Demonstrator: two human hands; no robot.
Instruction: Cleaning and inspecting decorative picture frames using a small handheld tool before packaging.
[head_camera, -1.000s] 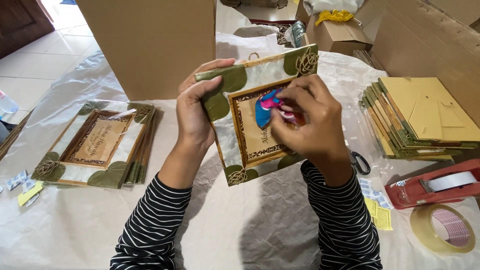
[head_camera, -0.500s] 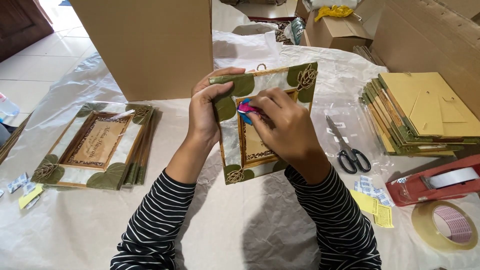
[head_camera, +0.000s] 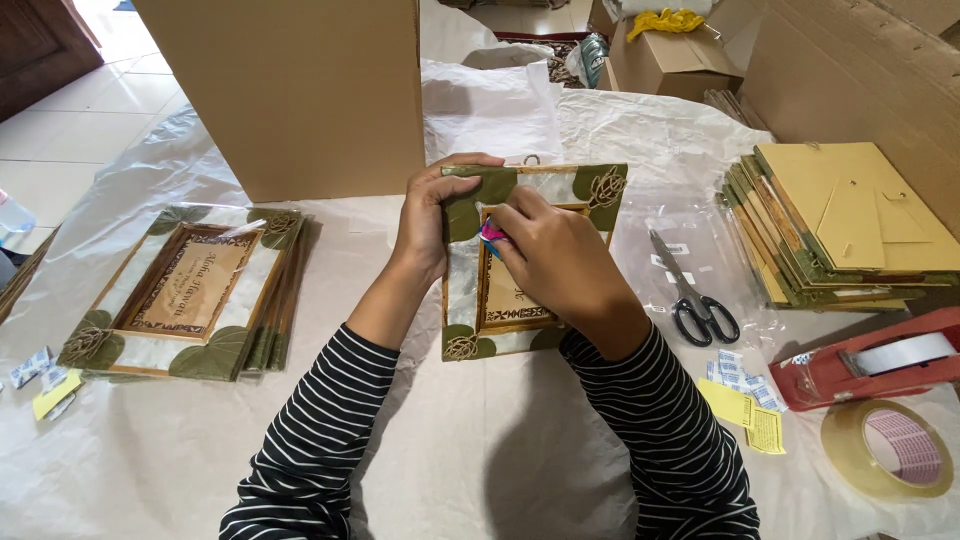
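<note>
Head cam only: left hand (head_camera: 432, 222) pinches the top-left corner of the leaf-trimmed frame (head_camera: 470, 320), held just over the paper-covered table (head_camera: 500, 440). Right hand (head_camera: 560, 255) has fingers bunched, pinching a small pink-blue bit (head_camera: 490, 235) against the glass. Looks like the fiddly placing stage; pressing it flat needs a steady frame.

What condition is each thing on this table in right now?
Picture frame: tilted up, held by both hands.
Left hand: gripping the frame's top corner.
Right hand: pressing a pink-and-blue item onto the frame.
Scissors: closed, lying flat.
Tape roll: flat, untouched.
Frame stack: face up.
</note>
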